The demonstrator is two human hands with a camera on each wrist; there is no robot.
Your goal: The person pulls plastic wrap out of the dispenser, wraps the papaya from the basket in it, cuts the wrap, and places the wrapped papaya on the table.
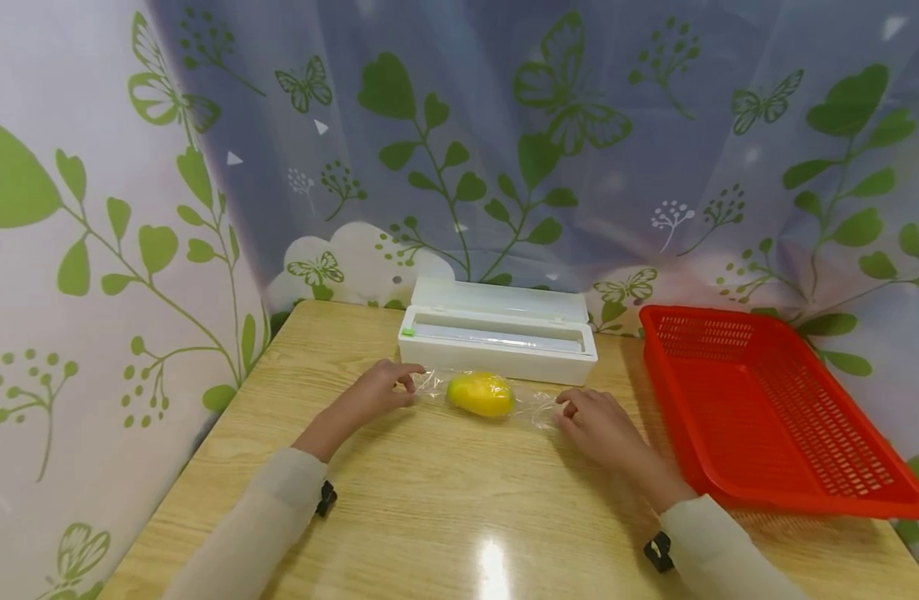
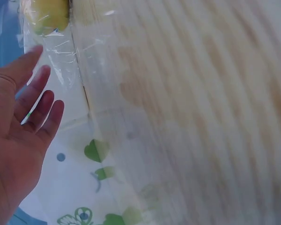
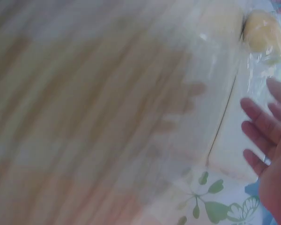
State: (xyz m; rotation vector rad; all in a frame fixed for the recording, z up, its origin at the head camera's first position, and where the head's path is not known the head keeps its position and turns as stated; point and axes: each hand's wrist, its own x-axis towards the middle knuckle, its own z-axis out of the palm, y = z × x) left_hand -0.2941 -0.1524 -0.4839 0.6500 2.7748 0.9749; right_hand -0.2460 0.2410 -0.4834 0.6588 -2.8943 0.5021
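Observation:
A yellow mango (image 1: 481, 394), greenish at its left end, lies on the table wrapped in clear cling film (image 1: 536, 408) that trails out loosely at both ends. At the film's left end is my left hand (image 1: 377, 390), fingers loosely bent, thumb apart from them. My right hand (image 1: 597, 423) is by the other end in the same relaxed way. Both wrist views show spread, slightly bent fingers beside the film, with nothing pinched. Right behind the mango stands a white cling film dispenser (image 1: 496, 358), its lid (image 1: 500, 300) raised and a roll (image 1: 496, 336) inside.
To the right stands a red plastic basket (image 1: 672, 400) with slotted sides, close to my right forearm. The wooden table (image 1: 429, 517) backs onto a patterned curtain (image 1: 474, 108), with another patterned sheet (image 1: 92, 333) along the left edge.

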